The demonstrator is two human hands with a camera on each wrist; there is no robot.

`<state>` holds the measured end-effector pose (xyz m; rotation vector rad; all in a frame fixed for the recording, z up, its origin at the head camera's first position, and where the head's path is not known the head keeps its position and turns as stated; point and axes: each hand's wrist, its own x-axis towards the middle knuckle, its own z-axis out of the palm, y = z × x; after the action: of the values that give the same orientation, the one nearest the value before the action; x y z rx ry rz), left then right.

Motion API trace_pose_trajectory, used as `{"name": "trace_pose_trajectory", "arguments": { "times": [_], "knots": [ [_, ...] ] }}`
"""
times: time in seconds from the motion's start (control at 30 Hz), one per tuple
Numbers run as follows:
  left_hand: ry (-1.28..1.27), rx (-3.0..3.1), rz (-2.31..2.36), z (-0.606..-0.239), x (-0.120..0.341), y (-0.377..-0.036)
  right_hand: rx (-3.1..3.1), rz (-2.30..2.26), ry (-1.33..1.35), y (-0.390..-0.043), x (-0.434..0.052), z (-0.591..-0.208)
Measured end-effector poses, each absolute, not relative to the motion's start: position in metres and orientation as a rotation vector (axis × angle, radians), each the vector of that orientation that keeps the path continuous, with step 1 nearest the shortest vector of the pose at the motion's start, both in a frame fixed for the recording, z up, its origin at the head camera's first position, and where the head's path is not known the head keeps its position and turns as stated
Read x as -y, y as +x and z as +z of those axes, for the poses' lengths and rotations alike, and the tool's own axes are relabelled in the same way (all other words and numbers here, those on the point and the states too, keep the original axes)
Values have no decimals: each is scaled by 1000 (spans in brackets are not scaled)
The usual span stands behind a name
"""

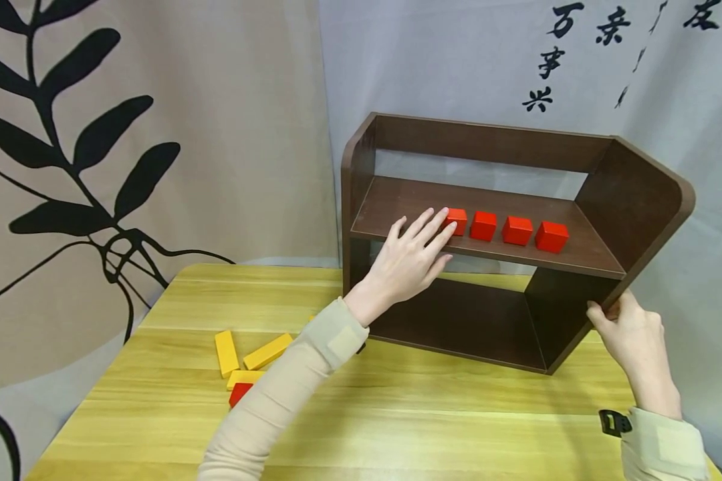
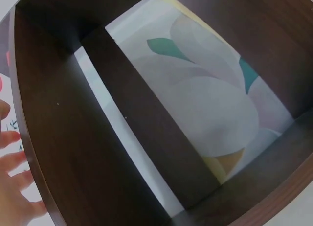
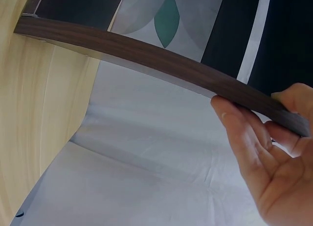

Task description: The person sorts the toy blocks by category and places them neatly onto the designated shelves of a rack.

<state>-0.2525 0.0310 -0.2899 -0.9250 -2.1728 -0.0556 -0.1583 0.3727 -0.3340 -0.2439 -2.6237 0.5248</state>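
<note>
Dark wooden shelf unit (image 1: 632, 200), on surface (image 1: 397, 427), tilted. Four red cubes (image 1: 517, 230) in row on middle shelf. Left hand (image 1: 410, 259): fingers straight, touching 9 o'clock cube. Right hand (image 1: 634, 341): gripping side panel's edge. Advisable: hold the frame steady, nudge gently, keep the row aligned.

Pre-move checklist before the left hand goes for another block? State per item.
1. Right hand grips the shelf unit side panel: ok.
2. Left hand, fingers straight, touches the leftmost red cube, holding nothing: ok.
3. Four red cubes in a row on the middle shelf: ok.
4. Shelf room left of the row: ok.
5. Loose blocks lie on the table beside the left forearm: ok.
6. Shelf unit sits flat: cannot tell.
</note>
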Motion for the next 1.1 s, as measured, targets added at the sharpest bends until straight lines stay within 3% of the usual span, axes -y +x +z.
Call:
{"name": "trace_pose_trajectory", "arguments": {
  "times": [0.3,0.67,1.1],
  "knots": [
    [-978,2002,-203,-304,-12,-239,2613,528,-237,-159,-373,-335],
    [-1073,2061,-631,-355,56,-226,2609,522,-237,-158,-374,-335],
    [-776,2726,-1196,-412,177,-197,2602,519,-232,-157,-373,-334]
  ]
}}
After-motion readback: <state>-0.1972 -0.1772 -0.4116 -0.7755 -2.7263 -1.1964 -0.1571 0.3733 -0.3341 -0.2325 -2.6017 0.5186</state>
